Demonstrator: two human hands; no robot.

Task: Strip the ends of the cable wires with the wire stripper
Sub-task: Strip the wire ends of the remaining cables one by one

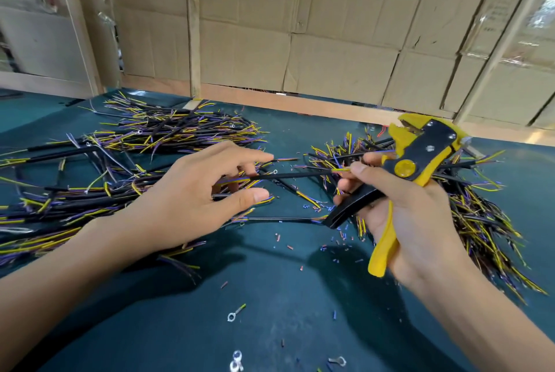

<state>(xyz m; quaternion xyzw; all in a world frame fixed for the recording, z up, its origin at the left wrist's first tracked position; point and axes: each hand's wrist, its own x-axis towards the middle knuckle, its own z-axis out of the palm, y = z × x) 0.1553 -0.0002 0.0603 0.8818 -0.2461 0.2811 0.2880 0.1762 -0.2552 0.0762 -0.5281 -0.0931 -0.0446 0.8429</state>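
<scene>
Ring terminals [236, 311], four or so, lie by the tabletop's [270, 296] near edge. One cable [288, 174] spans between the hands: left hand [192, 191] loosely spread at one end, right hand [402, 206] pinching its yellow wire while gripping one wire stripper [417, 158]. Light and floppy, the cable is best held on its black sheath. Three cable heaps [180, 128], beyond counting.

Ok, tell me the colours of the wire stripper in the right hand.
Yellow and black wire stripper, seen in the head view.
</scene>
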